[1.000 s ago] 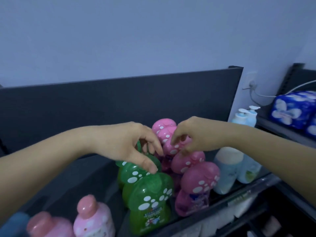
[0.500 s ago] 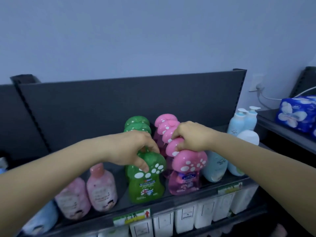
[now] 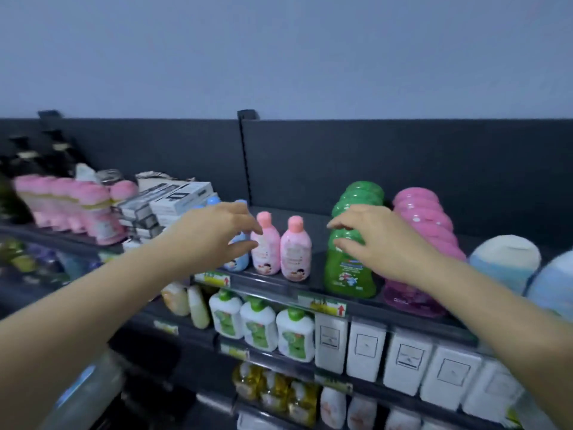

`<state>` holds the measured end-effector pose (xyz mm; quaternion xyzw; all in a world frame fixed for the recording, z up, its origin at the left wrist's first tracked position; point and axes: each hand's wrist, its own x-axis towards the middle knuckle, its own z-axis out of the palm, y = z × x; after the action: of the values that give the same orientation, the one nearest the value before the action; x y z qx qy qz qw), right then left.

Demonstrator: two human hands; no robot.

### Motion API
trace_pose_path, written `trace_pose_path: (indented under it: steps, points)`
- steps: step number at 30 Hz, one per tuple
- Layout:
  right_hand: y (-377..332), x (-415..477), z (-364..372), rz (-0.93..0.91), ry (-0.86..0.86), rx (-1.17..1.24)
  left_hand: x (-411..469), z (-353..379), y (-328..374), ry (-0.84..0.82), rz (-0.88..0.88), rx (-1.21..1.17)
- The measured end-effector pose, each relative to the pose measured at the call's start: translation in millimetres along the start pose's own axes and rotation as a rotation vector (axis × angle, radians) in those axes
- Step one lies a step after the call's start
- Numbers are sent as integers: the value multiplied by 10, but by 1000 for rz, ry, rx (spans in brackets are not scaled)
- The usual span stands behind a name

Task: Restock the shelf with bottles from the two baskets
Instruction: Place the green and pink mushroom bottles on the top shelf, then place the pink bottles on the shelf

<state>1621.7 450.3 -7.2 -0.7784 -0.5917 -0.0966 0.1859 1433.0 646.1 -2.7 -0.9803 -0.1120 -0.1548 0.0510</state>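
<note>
Both hands have come off the caps they touched before. The right hand point(image 3: 381, 243) is now open, fingers spread, in front of the green bottles point(image 3: 347, 276); the left hand point(image 3: 214, 235), also open, is beside the small pink bottles point(image 3: 296, 252). All bottles stand on the top shelf point(image 3: 317, 268).

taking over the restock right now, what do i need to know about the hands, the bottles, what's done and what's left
Left hand: open, empty, fingertips by the small pink bottle; I cannot tell whether they touch it.
Right hand: open, empty, in front of the green bottles.
Bottles: the green bottles and the pink spotted bottles stand in two front-to-back rows, side by side on the top shelf.
Done: both rows are upright on the shelf.
Left: the baskets are out of view, so the remaining stock cannot be judged; check them next.
</note>
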Motion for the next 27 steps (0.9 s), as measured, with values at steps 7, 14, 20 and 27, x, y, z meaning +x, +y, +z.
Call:
trace_pose_path:
  steps: [7, 14, 20, 27]
  points:
    - [-951, 232, 820, -200, -285, 63, -1957, 150, -798, -152, -491, 66]
    - [-2141, 598, 1801, -328, -467, 89, -3662, 494, -1372, -168, -983, 78]
    - [-3381, 876, 2632, -366, -583, 115, -4892, 824, -1906, -164, -1276, 24]
    - [-4437, 1105, 3432, -363, -656, 135, -5774, 1140, -2442, -173, -1386, -166]
